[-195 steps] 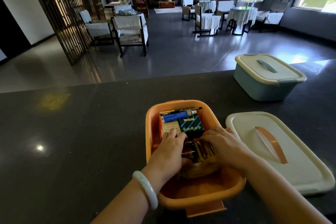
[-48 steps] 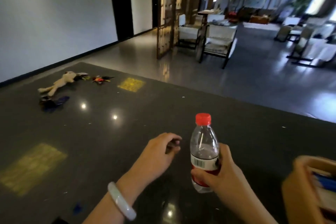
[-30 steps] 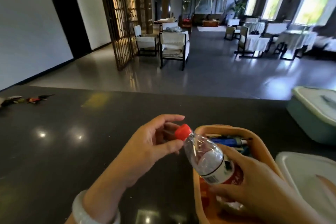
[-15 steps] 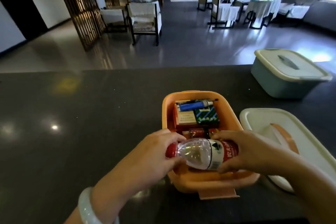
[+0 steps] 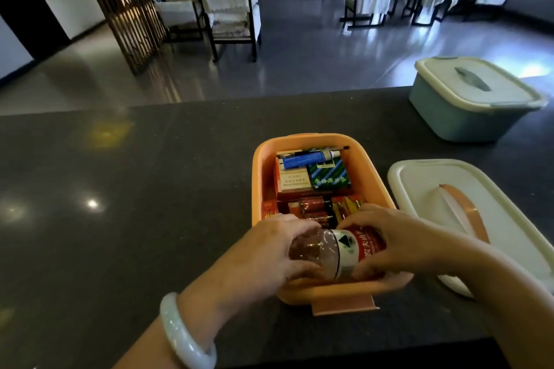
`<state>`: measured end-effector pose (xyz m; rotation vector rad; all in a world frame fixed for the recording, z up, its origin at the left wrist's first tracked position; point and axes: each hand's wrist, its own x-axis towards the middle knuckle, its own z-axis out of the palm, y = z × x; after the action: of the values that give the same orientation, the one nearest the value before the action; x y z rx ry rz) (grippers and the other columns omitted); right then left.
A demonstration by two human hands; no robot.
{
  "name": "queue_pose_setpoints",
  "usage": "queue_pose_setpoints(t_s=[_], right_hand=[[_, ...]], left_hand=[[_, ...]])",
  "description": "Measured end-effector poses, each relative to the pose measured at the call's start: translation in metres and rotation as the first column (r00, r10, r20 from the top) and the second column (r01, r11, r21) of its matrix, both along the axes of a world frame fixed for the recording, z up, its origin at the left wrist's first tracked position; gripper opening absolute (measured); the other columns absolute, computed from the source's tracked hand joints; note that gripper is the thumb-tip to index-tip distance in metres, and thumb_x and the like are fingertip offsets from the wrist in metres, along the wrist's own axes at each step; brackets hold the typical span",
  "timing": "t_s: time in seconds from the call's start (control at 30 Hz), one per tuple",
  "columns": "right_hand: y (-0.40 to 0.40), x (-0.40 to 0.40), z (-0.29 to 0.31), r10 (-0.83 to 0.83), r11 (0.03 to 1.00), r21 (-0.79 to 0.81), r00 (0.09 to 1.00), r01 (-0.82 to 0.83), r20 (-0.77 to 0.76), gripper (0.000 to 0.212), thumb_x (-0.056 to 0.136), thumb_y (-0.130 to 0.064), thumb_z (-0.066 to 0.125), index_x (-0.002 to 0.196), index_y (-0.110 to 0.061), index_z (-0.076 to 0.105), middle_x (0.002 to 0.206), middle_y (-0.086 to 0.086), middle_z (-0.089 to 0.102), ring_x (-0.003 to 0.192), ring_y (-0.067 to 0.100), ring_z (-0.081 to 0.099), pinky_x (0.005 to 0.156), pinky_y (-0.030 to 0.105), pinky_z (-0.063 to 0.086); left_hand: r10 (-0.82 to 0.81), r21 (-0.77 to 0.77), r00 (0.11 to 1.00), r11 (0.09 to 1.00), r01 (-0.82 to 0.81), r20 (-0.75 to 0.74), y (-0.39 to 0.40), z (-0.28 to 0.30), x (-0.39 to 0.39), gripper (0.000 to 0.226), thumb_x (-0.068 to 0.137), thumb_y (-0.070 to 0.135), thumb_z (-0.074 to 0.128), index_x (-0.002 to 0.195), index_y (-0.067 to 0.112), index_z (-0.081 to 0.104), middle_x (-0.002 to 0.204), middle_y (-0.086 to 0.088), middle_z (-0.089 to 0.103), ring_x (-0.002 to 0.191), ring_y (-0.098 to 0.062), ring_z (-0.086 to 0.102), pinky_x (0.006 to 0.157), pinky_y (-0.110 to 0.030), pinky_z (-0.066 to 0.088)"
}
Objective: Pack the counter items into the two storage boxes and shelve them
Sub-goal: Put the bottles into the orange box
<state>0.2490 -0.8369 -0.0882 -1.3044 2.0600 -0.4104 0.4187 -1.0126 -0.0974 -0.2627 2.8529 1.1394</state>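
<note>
An open orange storage box (image 5: 371, 171) stands on the dark counter (image 5: 135, 204) in front of me. It holds small cartons, a blue tube (image 5: 302, 159) and several batteries at its far end. A clear plastic water bottle (image 5: 338, 252) with a red label lies on its side across the near end of the box. My left hand (image 5: 269, 255) grips its cap end and my right hand (image 5: 392, 243) grips its base end. The cap is hidden under my left hand.
The box's white lid (image 5: 473, 219) with an orange handle lies flat on the counter to the right. A teal storage box (image 5: 470, 99) with its lid on stands at the far right. Beyond the counter edge is a dining room with chairs.
The bottle was picked up from the counter to the left, tipped sideways and brought over the orange box. It now sits lower, inside the near end of the box, held by both hands.
</note>
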Motion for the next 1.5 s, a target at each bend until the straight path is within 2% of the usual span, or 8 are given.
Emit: queue_pose_setpoints(t_s=[0.23,0.37,0.53,0.7,0.97,1.1,1.2,1.5], right_hand=[[-0.006,-0.008,-0.002,0.114,0.992,0.059,0.989,-0.109,-0.093,0.051,0.075,-0.053,0.071,0.12,-0.05,0.047,0.117,-0.028,0.044,0.106,-0.006,0.046,0.091,0.021,0.043],[-0.009,-0.007,-0.014,0.146,0.989,0.015,0.973,-0.146,-0.176,0.048,0.073,-0.056,0.071,0.115,-0.048,0.049,0.111,-0.03,0.045,0.102,-0.012,0.044,0.078,0.011,0.037],[-0.012,-0.008,-0.031,0.165,0.983,-0.022,0.93,-0.182,-0.328,0.051,0.071,-0.059,0.069,0.116,-0.049,0.047,0.103,-0.033,0.037,0.094,-0.017,0.033,0.077,0.011,0.027],[-0.01,-0.005,-0.04,0.135,0.985,-0.043,0.909,-0.165,-0.394,0.053,0.073,-0.057,0.068,0.12,-0.048,0.046,0.11,-0.028,0.043,0.1,-0.01,0.038,0.091,0.02,0.041],[-0.011,-0.004,-0.038,0.182,0.98,0.001,0.904,-0.197,-0.388,0.056,0.079,-0.049,0.065,0.13,-0.049,0.042,0.117,-0.025,0.043,0.1,-0.007,0.039,0.092,0.022,0.042],[-0.008,-0.003,-0.037,0.168,0.983,-0.003,0.913,-0.182,-0.372,0.039,0.08,-0.048,0.065,0.117,-0.046,0.053,0.107,-0.026,0.043,0.089,-0.01,0.042,0.085,0.019,0.045],[-0.007,-0.001,-0.039,0.156,0.985,-0.004,0.911,-0.171,-0.381,0.033,0.082,-0.047,0.064,0.113,-0.043,0.056,0.105,-0.028,0.044,0.09,-0.009,0.042,0.078,0.014,0.036],[-0.01,0.004,-0.038,0.103,0.992,-0.028,0.918,-0.123,-0.383,0.038,0.083,-0.049,0.063,0.12,-0.046,0.054,0.115,-0.027,0.051,0.103,-0.01,0.044,0.098,0.023,0.039]], left_hand=[[0.041,-0.001,0.999,0.999,-0.041,0.031,0.01,-0.008,-0.003,0.056,0.082,0.042,0.071,0.132,0.043,0.046,0.119,0.028,0.048,0.113,0.011,0.042,0.101,-0.027,0.042],[0.018,-0.071,0.999,0.997,-0.015,0.048,0.013,-0.007,-0.005,0.05,0.081,0.04,0.072,0.126,0.042,0.05,0.115,0.024,0.052,0.106,0.009,0.047,0.091,-0.018,0.041],[0.0,-0.19,0.998,0.982,0.012,0.064,0.014,-0.005,-0.01,0.044,0.087,0.025,0.07,0.126,0.037,0.052,0.114,0.018,0.051,0.104,0.002,0.051,0.091,-0.026,0.049],[-0.03,-0.261,0.997,0.964,0.047,0.069,0.013,-0.005,-0.012,0.038,0.089,0.022,0.065,0.123,0.036,0.054,0.113,0.017,0.055,0.103,0.002,0.053,0.091,-0.028,0.05],[-0.078,-0.294,0.993,0.95,0.1,0.086,0.008,-0.007,-0.018,0.04,0.089,0.02,0.065,0.123,0.037,0.053,0.113,0.018,0.053,0.102,0.002,0.052,0.09,-0.026,0.049],[-0.099,-0.293,0.991,0.948,0.123,0.095,0.009,-0.012,-0.019,0.043,0.089,0.018,0.064,0.125,0.039,0.051,0.114,0.018,0.053,0.105,0.001,0.052,0.089,-0.025,0.048],[-0.097,-0.292,0.99,0.948,0.124,0.104,0.008,-0.015,-0.02,0.045,0.091,0.016,0.061,0.128,0.038,0.049,0.115,0.017,0.054,0.107,-0.001,0.053,0.09,-0.026,0.048],[-0.1,-0.321,0.989,0.938,0.129,0.106,0.008,-0.017,-0.022,0.042,0.091,0.019,0.062,0.127,0.037,0.051,0.11,0.016,0.054,0.102,-0.002,0.053,0.088,-0.028,0.049]])
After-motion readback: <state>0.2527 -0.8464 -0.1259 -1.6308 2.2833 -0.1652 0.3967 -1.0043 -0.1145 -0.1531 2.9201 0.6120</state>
